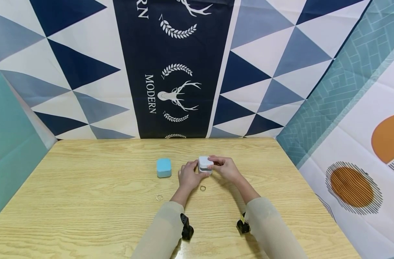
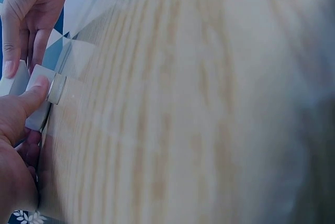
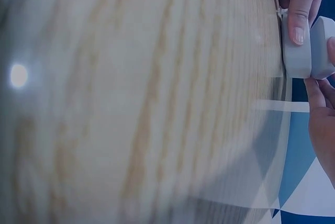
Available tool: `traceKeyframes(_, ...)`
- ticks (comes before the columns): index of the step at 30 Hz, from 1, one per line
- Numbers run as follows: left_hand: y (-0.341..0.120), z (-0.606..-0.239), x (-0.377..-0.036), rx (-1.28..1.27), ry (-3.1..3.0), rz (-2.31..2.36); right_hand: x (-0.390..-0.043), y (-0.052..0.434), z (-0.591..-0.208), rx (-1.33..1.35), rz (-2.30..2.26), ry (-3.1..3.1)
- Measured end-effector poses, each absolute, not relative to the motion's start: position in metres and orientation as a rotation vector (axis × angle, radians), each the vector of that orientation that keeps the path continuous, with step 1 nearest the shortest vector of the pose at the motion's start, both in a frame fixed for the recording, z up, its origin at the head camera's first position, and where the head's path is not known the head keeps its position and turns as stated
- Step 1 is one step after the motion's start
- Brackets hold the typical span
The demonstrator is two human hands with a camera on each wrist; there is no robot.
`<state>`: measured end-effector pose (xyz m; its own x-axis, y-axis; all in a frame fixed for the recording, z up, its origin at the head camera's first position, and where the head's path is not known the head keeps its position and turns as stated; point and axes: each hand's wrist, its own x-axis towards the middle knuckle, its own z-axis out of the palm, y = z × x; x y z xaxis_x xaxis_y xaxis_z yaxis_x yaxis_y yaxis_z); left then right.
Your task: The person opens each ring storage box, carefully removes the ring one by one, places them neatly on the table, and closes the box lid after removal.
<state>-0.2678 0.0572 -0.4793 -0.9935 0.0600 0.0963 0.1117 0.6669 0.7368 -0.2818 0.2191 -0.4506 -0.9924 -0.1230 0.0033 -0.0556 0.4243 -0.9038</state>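
Observation:
A small white ring box stands on the table with a dark gap between lid and base. My left hand grips the base from the left, its thumb across the front, as the left wrist view also shows. From the right, my right hand pinches the lid between thumb and fingers. The lid is tilted a little apart from the base. Just in front of the box lies a ring. The box's inside is hidden.
A closed light-blue box stands left of my left hand. Nearer to me on the wooden table lies a second, thin gold ring. Patterned cloth hangs behind the table's far edge, with more cloth at both sides.

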Motion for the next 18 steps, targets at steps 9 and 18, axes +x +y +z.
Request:
traceKeyframes(9, 0.0572, -0.4791, -0.267, -0.146, -2.798, -1.255, -0.28, 0.219, -0.4486, -0.164, -1.637, 2.598)
traceKeyframes(18, 0.0579, -0.4768, -0.2659, -0.145, -2.811, -1.242, -0.2797, 0.2198, -0.4495, -0.153, -1.63, 2.596)
